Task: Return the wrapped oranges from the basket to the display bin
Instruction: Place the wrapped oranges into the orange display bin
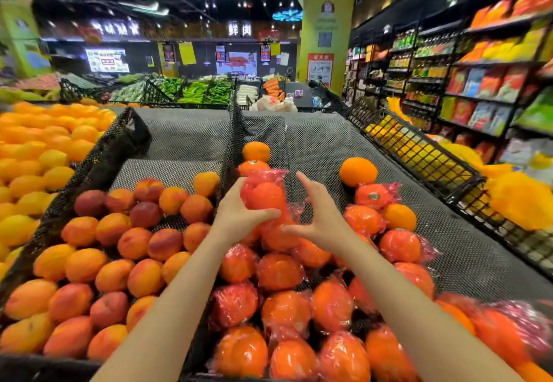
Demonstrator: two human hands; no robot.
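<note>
One wrapped orange was gripped in the left hand above the bin. Right hand hovered beside it, fingers spread, holding nothing.

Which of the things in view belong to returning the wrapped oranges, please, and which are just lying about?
Job:
- wrapped orange in left hand
- right hand
- wrapped oranges
- display bin

Just lying about:
- peaches
- bare orange
- lemons

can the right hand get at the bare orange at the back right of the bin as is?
Probably yes. The right hand is open and holds nothing, and only bare mesh liner lies between it and the unwrapped orange. The left hand has the wrapped orange.
</note>
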